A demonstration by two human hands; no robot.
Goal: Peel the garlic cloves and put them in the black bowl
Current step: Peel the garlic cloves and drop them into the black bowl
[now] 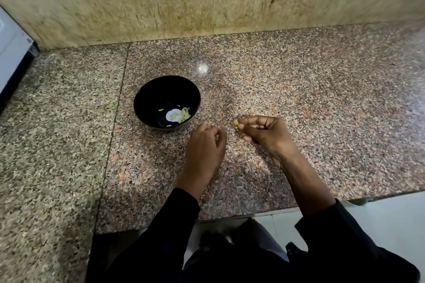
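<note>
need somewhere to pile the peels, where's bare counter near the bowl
Bare granite lies right of the black bowl up to the wall, and left of it toward the white appliance. It is crowded just below the bowl, where the left hand and the right hand, pinching a garlic clove, work.

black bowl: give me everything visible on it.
The round, glossy black bowl stands upright on the speckled granite counter, left of both hands and apart from them. It looks like ceramic or plastic, which of the two cannot be told. Its inside is dark, with a white patch at the bottom, possibly glare. A few pale yellow-green garlic pieces lie in the bottom, toward the right. Nothing else touches it.
</note>
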